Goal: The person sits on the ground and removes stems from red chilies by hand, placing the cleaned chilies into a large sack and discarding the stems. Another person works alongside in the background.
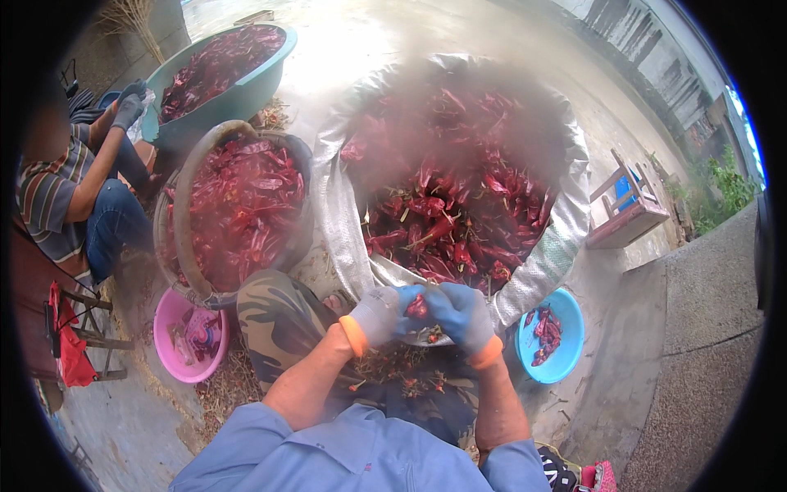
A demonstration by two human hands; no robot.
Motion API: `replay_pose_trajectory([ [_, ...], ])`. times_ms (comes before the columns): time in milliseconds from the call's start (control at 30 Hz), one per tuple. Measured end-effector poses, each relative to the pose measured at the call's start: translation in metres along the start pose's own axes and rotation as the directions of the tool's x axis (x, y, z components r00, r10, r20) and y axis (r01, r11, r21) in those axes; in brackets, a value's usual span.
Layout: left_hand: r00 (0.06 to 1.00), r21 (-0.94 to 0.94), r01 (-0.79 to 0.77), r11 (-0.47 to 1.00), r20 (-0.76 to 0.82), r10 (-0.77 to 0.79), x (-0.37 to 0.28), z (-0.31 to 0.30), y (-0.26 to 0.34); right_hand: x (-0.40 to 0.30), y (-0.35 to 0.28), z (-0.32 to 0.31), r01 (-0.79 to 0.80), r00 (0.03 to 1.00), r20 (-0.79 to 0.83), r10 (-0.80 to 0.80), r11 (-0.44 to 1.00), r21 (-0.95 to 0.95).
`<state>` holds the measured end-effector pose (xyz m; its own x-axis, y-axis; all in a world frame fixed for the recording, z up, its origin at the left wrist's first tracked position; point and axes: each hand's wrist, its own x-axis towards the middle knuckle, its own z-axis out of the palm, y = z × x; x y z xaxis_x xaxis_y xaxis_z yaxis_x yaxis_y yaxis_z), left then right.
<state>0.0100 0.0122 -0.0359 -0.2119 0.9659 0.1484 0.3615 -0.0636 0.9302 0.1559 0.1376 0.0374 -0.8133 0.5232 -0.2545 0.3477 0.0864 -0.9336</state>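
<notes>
My left hand (380,312), in a grey glove with blue-coated fingers and an orange cuff, is closed on a dried red chili pepper (417,307). Gloved the same way, my right hand (460,312) grips the pepper from the other side, its fingers partly hiding it. Both hands are at the near rim of a large white woven sack (344,246), rolled open and full of dried red chilies (436,227) with stems. Stem caps and bits of stalk (412,369) lie on my lap below the hands.
Left stand a basket of chilies (246,203), a pink basin (165,332) and a large green tub (246,92). A gloved co-worker (92,190) sits beyond. At right are a blue basin (572,338) holding a few chilies and a small wooden stool (630,221). A blur covers the upper sack.
</notes>
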Motion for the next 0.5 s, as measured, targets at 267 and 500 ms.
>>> replay_pose_trajectory([
  [267,0.994,-0.308,-0.021,0.951,0.095,0.053,0.004,-0.017,0.033,-0.012,0.018,0.021,-0.021,0.989,-0.087,0.117,0.708,0.706],
  [500,0.984,-0.268,-0.175,0.947,-0.074,0.161,-0.003,-0.012,0.048,-0.018,0.02,0.03,-0.069,0.982,-0.02,0.188,0.458,0.886],
])
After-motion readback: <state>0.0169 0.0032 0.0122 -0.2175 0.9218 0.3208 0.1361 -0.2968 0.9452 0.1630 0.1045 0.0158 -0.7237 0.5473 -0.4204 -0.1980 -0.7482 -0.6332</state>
